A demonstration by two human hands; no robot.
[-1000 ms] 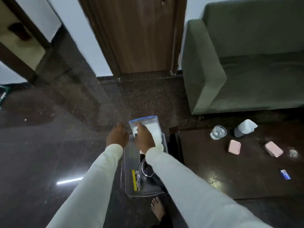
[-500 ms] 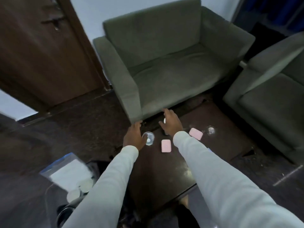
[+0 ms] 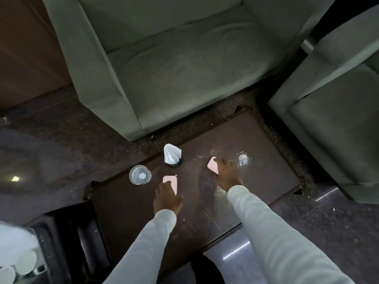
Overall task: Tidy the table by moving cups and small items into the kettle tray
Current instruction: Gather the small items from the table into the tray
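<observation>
Two pink packets mid-table, left hand (image 3: 168,198) on one (image 3: 171,181), right hand (image 3: 227,175) gripping other (image 3: 212,165).

No legible text, label, brand, number or sign found. The pink packet (image 3: 212,166) under the right hand (image 3: 226,174) carries a small dark mark on its face, too small and blurred to read. The second pink packet (image 3: 170,182), at the left hand (image 3: 167,198), shows a plain face. The clear cup (image 3: 140,174) and the white cone-shaped item (image 3: 171,156) on the bench (image 3: 266,160) bear no readable print.
</observation>
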